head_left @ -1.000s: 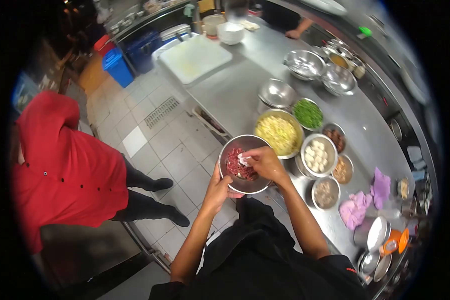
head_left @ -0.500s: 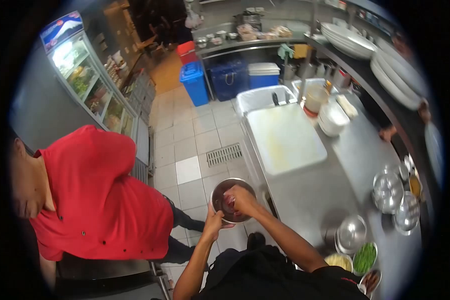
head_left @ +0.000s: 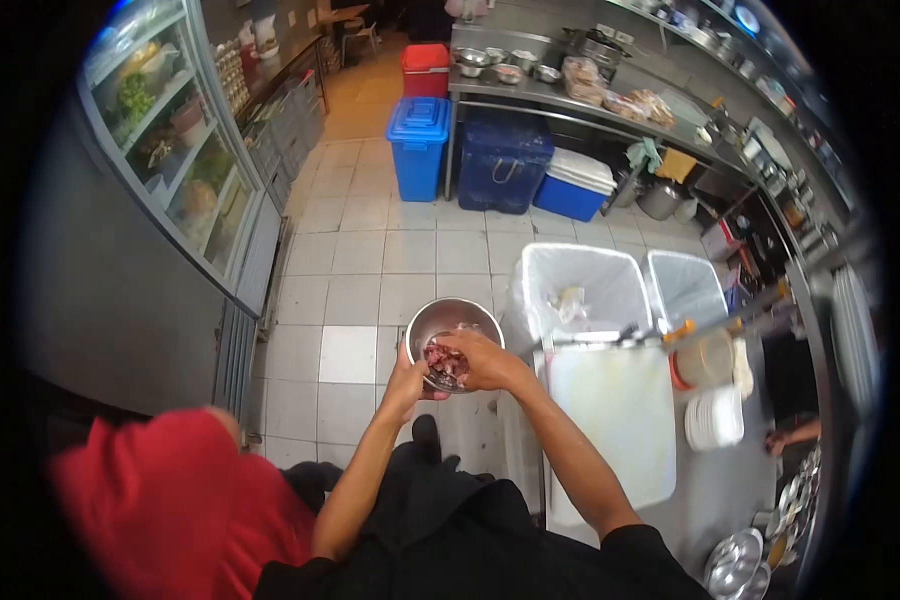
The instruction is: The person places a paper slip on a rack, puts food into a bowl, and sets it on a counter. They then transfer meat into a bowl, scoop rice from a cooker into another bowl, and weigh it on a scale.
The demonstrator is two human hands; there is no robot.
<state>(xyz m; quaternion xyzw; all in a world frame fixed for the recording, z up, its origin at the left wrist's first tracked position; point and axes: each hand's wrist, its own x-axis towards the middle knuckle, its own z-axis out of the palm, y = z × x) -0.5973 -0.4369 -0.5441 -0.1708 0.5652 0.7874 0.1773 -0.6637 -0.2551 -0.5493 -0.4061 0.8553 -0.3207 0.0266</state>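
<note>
In front of my body a round metal bowl (head_left: 452, 311) is held over the floor, its mouth turned up. My left hand (head_left: 405, 383) grips its near left side, thumb over the rim and fingers beneath. Inside lie dark red pieces of what looks like raw meat (head_left: 444, 362). My right hand (head_left: 480, 358) reaches in from the right, its fingers curled down into the meat; the fingertips are partly hidden.
A person in a red top (head_left: 185, 490) stands close at my left. To the right are a white cutting board (head_left: 610, 425) on a steel counter and a lined bin (head_left: 580, 265). A glass-door fridge (head_left: 170, 150) stands left; a blue bin (head_left: 417, 150) is ahead.
My view has swung and moved forward along the tiled floor. The bowl travels with me, my right hand still inside it. The person in red now sits lower at the left edge.
</note>
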